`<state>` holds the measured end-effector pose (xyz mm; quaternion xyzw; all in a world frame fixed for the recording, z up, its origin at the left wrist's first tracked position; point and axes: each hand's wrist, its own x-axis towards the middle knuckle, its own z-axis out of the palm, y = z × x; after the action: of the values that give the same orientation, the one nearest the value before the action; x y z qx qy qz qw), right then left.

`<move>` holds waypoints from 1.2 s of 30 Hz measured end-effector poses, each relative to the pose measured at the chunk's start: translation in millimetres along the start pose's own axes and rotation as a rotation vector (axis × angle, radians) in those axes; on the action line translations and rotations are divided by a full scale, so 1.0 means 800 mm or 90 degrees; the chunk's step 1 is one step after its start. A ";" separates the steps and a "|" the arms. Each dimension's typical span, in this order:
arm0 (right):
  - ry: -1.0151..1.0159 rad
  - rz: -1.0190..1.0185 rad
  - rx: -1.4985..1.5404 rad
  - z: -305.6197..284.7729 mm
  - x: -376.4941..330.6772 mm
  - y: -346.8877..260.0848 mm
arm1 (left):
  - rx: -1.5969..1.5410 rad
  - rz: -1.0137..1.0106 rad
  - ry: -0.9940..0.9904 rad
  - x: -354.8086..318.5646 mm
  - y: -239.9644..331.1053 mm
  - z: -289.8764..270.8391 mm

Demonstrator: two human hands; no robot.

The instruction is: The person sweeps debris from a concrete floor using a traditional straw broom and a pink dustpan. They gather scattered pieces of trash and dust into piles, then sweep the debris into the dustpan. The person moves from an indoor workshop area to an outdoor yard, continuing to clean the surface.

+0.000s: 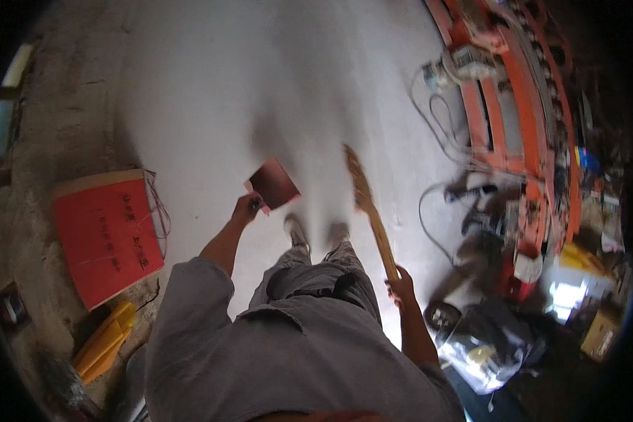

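My left hand (248,205) is closed on the edge of a small red dustpan (274,186), which is held out in front of my left foot with its dark inside facing up. On the other side, my right hand (401,287) wraps round the light wooden handle of a brush (374,218). The brush's narrow brown bristled end points forward, away from me. Both things are held apart from each other over the pale floor (211,91). Whether the bristles touch the floor I cannot tell.
A red panel with dark writing (109,235) leans at the left by the wall, with a yellow folded thing (107,342) near it. Orange machinery (527,105) with loose cables runs along the right. A clear plastic bag (482,355) and clutter lie at the lower right.
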<state>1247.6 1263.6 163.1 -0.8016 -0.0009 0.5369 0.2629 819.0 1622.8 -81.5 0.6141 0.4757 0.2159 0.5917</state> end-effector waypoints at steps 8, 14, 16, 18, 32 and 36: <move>0.012 0.182 0.448 -0.073 0.259 -0.019 | -0.146 -0.142 0.166 0.001 0.034 -0.118; 0.042 0.121 0.423 -0.017 0.413 -0.200 | -0.084 -0.265 0.353 0.018 0.089 -0.185; -0.100 0.114 0.393 0.026 0.474 -0.284 | -0.242 -0.223 0.533 -0.001 0.111 -0.224; -0.378 -0.027 0.121 0.052 0.536 -0.357 | -0.160 -0.261 0.627 0.045 0.134 -0.229; -0.339 0.140 0.390 0.488 0.524 -1.045 | -0.350 -0.318 0.726 0.289 0.184 -0.450; -0.303 0.197 0.425 0.506 0.530 -1.139 | -0.371 -0.318 0.715 0.411 0.224 -0.539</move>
<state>1334.4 2339.2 68.0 -0.5170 0.2325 0.7108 0.4164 670.1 2150.6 76.5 0.0961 0.7606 0.4781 0.4285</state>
